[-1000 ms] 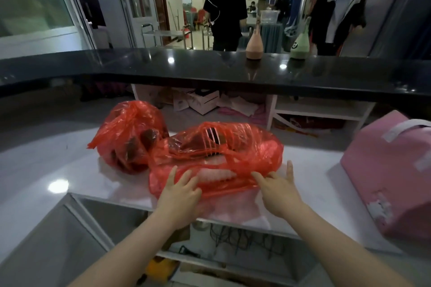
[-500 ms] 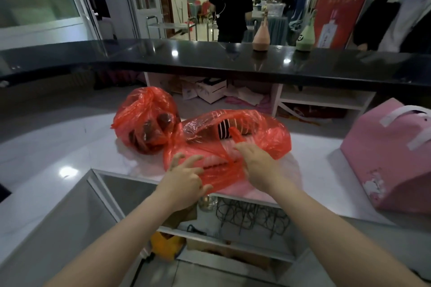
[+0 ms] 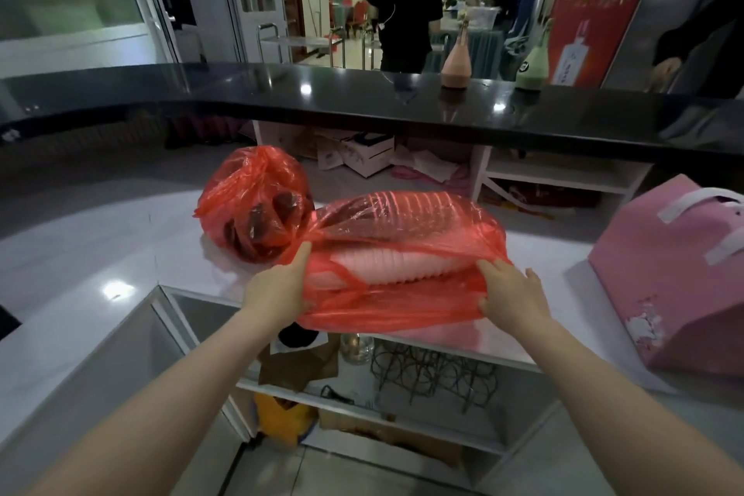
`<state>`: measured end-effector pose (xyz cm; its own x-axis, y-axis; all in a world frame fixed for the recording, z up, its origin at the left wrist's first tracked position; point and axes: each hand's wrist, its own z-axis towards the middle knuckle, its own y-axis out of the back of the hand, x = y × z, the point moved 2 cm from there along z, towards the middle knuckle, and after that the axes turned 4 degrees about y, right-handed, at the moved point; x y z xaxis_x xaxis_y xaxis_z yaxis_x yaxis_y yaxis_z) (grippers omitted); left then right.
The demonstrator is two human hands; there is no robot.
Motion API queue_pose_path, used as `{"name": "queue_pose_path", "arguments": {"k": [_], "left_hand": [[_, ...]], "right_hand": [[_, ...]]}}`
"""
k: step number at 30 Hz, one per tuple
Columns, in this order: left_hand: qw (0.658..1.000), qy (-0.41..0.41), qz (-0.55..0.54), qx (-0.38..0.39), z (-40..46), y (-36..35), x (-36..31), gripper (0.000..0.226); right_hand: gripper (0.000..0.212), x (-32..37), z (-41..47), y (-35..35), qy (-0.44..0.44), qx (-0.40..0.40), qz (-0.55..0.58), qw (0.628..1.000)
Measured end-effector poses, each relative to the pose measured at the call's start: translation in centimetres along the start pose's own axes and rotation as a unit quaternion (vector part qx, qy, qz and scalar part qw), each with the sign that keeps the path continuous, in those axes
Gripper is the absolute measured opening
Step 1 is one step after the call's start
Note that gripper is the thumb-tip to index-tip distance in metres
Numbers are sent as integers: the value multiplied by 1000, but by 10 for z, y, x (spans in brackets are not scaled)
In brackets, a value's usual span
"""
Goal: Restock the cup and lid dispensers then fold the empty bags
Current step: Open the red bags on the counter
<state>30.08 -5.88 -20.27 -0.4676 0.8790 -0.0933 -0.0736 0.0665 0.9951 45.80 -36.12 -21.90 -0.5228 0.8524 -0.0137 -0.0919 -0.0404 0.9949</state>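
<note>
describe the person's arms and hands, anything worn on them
Both forearms are bare up to the frame edge, with no sleeves in view. The left hand and right hand wear no gloves, and no rings, watch or bracelets show. No markings are visible.

Pink box (image 3: 676,286); two bottles (image 3: 456,60)

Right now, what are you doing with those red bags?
A person stands at a white counter with two red plastic bags. Both hands hold the nearer bag: the left hand grips its left end, and the right hand holds its right end. A stack of white cups lies on its side inside. The other red bag sits untouched behind it. Nothing has been taken out yet.
</note>
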Motion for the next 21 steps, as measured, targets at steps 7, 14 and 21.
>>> {"name": "queue_pose_path", "arguments": {"k": [7,14,21], "left_hand": [[968,-131,113,-181,9,-5,-11,112],[996,-60,32,-54,70,-16,-10,125],[989,-52,-136,31,144,-19,-20,143]], "right_hand": [[73,-2,13,8,8,-100,-96,990],[102,-2,83,8,-11,-17,68,997],[130,-18,161,6,65,77,172,980]]}}
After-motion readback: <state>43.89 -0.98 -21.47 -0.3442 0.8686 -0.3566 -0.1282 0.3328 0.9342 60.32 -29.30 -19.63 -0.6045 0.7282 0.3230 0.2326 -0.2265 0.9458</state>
